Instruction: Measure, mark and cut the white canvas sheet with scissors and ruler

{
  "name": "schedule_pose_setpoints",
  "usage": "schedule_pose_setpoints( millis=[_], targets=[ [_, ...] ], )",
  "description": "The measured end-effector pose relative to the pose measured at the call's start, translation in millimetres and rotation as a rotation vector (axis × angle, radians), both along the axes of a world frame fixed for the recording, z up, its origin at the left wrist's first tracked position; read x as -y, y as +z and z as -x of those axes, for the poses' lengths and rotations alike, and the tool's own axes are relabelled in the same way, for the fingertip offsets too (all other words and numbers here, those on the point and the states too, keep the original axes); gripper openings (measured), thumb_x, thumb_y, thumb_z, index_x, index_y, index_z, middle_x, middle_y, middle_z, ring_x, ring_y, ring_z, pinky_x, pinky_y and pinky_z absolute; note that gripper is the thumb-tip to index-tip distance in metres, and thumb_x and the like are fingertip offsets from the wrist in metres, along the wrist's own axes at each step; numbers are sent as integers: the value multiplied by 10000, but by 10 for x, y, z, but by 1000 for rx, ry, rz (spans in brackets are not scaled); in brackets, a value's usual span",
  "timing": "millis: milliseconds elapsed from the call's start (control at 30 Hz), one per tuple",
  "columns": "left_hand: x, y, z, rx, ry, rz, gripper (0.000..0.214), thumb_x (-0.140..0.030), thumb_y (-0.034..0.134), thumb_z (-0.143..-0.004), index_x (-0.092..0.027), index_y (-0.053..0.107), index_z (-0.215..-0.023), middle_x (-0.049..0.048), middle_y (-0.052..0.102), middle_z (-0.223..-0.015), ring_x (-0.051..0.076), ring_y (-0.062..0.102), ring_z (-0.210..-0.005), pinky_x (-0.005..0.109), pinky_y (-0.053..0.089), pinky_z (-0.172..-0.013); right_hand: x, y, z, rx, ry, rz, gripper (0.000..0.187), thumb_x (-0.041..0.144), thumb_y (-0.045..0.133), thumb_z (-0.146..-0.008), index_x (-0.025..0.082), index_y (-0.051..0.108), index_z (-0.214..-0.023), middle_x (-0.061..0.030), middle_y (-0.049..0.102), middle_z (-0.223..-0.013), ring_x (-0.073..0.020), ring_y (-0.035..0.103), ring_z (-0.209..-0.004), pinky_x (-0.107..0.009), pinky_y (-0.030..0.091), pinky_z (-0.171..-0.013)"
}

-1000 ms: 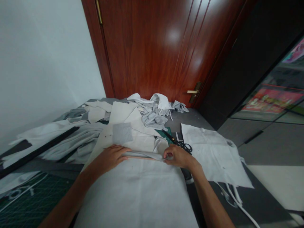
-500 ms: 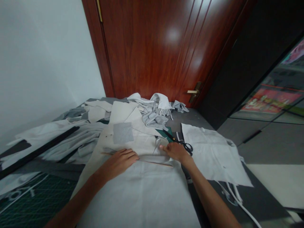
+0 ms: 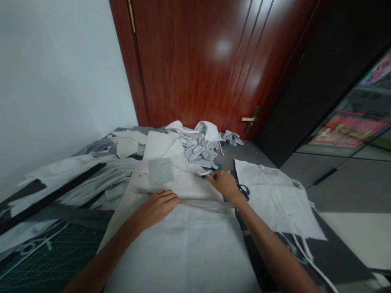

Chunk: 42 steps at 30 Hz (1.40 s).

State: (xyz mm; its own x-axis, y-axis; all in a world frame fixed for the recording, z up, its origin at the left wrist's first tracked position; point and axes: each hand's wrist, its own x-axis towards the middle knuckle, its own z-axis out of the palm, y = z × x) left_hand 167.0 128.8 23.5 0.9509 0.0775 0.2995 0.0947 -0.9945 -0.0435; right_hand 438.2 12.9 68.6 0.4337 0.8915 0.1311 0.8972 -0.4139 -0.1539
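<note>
A large white cloth is spread in front of me, with a narrow folded strip and a thin brown stick across it. My left hand lies flat on this strip, fingers stretched out over the stick. Farther right, my right hand is closed, its fingertips pinched at the cloth's upper right edge. A small dark and whitish bit shows at those fingertips, too blurred to name. Black scissors lie beside the right hand, which partly covers them. A grey square patch rests above my left hand.
Scrap cloths are heaped at the back by the brown door. A long black bar lies over grey and white fabric at left, beyond a green cutting mat. Another white cloth piece lies at right.
My right hand has moved up and away from the folded strip, to the upper edge of the cloth. The curled bit near its thumb is gone from there. My left hand stays put.
</note>
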Motion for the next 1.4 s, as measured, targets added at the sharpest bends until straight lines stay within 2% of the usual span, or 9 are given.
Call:
schedule_pose_setpoints(
  millis=[100,233,333,400,467,567,767,933,1400],
  targets=[
    [-42,-44,-49,26,58,85,258,-168,478,-1023,-226,702,-1136,57,743,-1077,229,675,-991,388,498,-936,120,164,-559,3,-267,-161,365,365,445,-1015,142,732,-974,-200,772,-955,-280,747,-922,-319,503,-774],
    [-92,-133,-164,192,236,182,300,-207,494,-1004,-214,658,-1255,85,718,-1133,267,634,-1084,429,483,-979,287,187,-897,-3,-307,-174,336,284,424,-1011,63,641,-1142,-230,745,-956,-302,730,-910,-348,490,-768],
    [-112,-173,-213,301,301,182,345,-200,520,-981,-214,612,-1313,104,671,-1220,289,571,-1184,461,448,-1038,315,90,-694,-58,-145,-222,271,203,440,-965,131,599,-1172,-109,735,-900,-225,703,-829,-291,476,-747],
    [-128,-192,-197,296,295,204,284,-214,539,-977,-219,635,-1244,96,662,-1200,286,566,-1168,451,457,-1025,297,3,-428,-158,120,-276,241,206,447,-953,164,599,-1136,-50,703,-830,-189,658,-721,-273,470,-702],
    [-151,-214,-143,253,274,237,231,-236,562,-973,-221,651,-1185,84,661,-1159,277,574,-1130,435,475,-995,271,-91,-151,-211,388,-234,223,278,535,-947,180,620,-1128,-46,707,-880,-183,648,-734,-279,481,-719],
    [-193,-238,-39,205,261,258,229,-260,593,-962,-206,658,-1175,84,663,-1133,274,576,-1104,442,478,-985,238,-242,133,-181,569,-131,336,364,687,-900,178,643,-1177,-104,725,-1122,-245,675,-984,-343,494,-893],
    [-230,-191,49,211,298,262,173,-275,586,-954,-219,698,-1073,80,669,-1069,265,589,-1067,422,495,-958,223,-547,103,-189,586,-141,224,354,654,-958,189,660,-1109,-82,726,-1085,-241,661,-1039,-362,488,-943],
    [-268,-214,51,205,350,241,224,-332,592,-959,-208,689,-1119,95,671,-1111,288,587,-1094,441,492,-962,243,-698,-76,-164,507,-244,365,440,659,-956,178,644,-1210,-128,706,-1160,-270,644,-1132,-426,477,-1029],
    [-408,-282,144,186,433,88,347,-493,604,-932,-228,666,-1147,105,682,-1106,327,578,-1124,534,337,-1074,266,-685,-231,-125,471,-265,345,495,587,-989,166,652,-1071,-112,680,-1026,-259,627,-1018,-402,478,-951]
  ],
)
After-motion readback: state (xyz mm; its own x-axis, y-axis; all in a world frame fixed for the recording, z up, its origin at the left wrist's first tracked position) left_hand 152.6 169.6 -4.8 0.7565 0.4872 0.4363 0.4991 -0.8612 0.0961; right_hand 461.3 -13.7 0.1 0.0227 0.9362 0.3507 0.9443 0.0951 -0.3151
